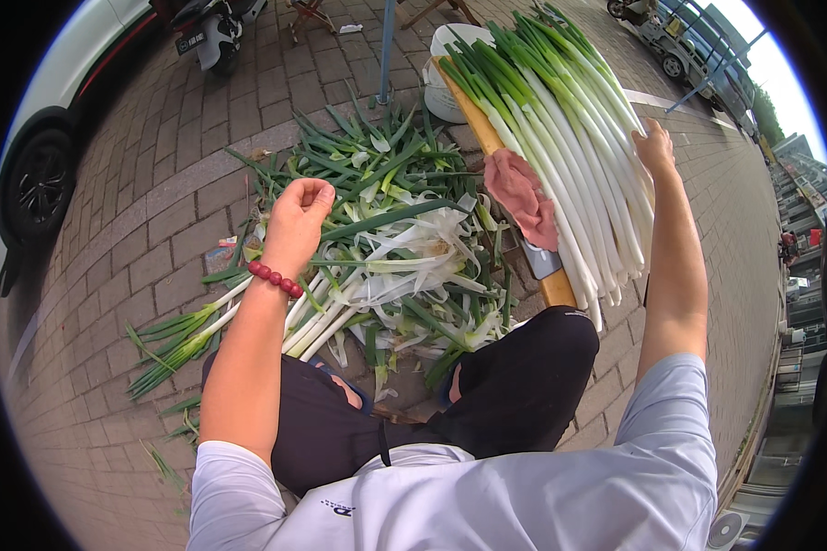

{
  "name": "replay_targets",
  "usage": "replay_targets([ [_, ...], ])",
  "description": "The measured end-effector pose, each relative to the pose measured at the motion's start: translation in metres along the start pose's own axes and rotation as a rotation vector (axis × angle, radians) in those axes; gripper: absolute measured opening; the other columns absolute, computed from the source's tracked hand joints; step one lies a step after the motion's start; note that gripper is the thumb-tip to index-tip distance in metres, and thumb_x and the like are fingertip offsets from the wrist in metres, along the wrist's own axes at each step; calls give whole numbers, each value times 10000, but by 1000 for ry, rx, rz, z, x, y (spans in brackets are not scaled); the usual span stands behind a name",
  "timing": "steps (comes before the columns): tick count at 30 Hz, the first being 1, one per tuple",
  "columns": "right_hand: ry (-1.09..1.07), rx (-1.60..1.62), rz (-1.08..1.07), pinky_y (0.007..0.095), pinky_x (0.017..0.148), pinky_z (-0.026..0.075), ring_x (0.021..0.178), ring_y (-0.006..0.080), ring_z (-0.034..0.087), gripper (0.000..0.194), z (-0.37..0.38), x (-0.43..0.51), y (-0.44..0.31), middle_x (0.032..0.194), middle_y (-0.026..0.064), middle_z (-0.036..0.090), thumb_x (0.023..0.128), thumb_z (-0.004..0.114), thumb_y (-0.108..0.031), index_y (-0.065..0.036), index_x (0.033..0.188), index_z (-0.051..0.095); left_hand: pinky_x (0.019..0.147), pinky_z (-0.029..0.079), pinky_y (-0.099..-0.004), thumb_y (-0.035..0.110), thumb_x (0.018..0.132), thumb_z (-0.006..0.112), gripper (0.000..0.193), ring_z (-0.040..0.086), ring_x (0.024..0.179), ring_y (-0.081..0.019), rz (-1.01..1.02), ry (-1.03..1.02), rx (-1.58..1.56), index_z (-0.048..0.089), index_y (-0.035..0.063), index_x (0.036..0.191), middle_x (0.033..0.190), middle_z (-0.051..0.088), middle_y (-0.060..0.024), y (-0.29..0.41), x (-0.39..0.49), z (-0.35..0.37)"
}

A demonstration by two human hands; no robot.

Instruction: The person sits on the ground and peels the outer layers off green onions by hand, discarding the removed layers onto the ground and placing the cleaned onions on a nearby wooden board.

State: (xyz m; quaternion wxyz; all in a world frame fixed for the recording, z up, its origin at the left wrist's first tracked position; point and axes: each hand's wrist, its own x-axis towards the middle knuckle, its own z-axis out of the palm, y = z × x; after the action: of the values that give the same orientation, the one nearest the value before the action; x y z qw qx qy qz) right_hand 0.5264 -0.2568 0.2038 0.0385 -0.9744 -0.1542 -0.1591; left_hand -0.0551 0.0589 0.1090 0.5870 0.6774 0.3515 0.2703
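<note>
A pile of peeled long green onions [579, 151] lies on a wooden board [562, 289], green tops away from me and white ends toward my knee. My right hand [655, 146] is at the outer right edge of this pile, fingertips against the outermost stalk; its grip is hidden. My left hand [298, 219], with a red bead bracelet at the wrist, hovers above a heap of stripped leaves [386, 165], fingers curled to the thumb and nothing visible between them. Below it, untrimmed green onions [324, 313] lie beside pale peeled skins [420, 255].
A pink cloth [520, 196] and a phone-like flat object [543, 262] rest on the board. Behind stands a white bucket [444, 93] near a blue metal pole [386, 52]. A parked car [38, 179] and a scooter [213, 38] stand on brick paving [131, 262].
</note>
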Motion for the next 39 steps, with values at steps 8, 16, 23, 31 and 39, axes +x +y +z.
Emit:
replay_targets([
  [8,27,957,-523,295,900,522,1012,167,675,330,-18,-181,-130,1098,98,716,1005,657,-189,-17,1287,666,832,567,-329,261,1041,611,323,697,973,-206,292,367,-259,623,0,1233,1084,698,-116,25,2,-142],
  [16,-506,942,-1041,255,638,493,703,125,628,172,-92,-373,-245,827,49,665,864,778,-2,9,941,624,858,539,-341,318,1043,614,350,673,1023,-192,-367,545,-224,613,49,1265,1130,685,-82,-215,-53,-194],
  [23,-820,928,-1194,309,545,470,645,181,617,286,-192,-408,-293,814,102,663,813,837,-132,-83,921,577,1002,506,-445,304,936,719,419,650,1159,-366,-484,159,886,657,42,1256,1222,674,-196,-440,-146,-134],
  [31,-844,893,-1271,289,611,481,712,160,624,262,-146,-394,-307,862,91,672,851,799,-98,-67,1005,590,1075,469,-467,285,935,696,472,579,1261,-405,-517,167,1020,615,39,1329,1390,574,-247,-457,-63,-196],
  [39,-820,956,-1343,269,676,492,779,140,632,255,-108,-387,-342,910,80,680,889,761,-65,-51,1088,603,1195,373,-475,298,982,623,544,455,1418,-380,-683,2,1170,505,57,1455,1519,480,-221,-487,0,-233],
])
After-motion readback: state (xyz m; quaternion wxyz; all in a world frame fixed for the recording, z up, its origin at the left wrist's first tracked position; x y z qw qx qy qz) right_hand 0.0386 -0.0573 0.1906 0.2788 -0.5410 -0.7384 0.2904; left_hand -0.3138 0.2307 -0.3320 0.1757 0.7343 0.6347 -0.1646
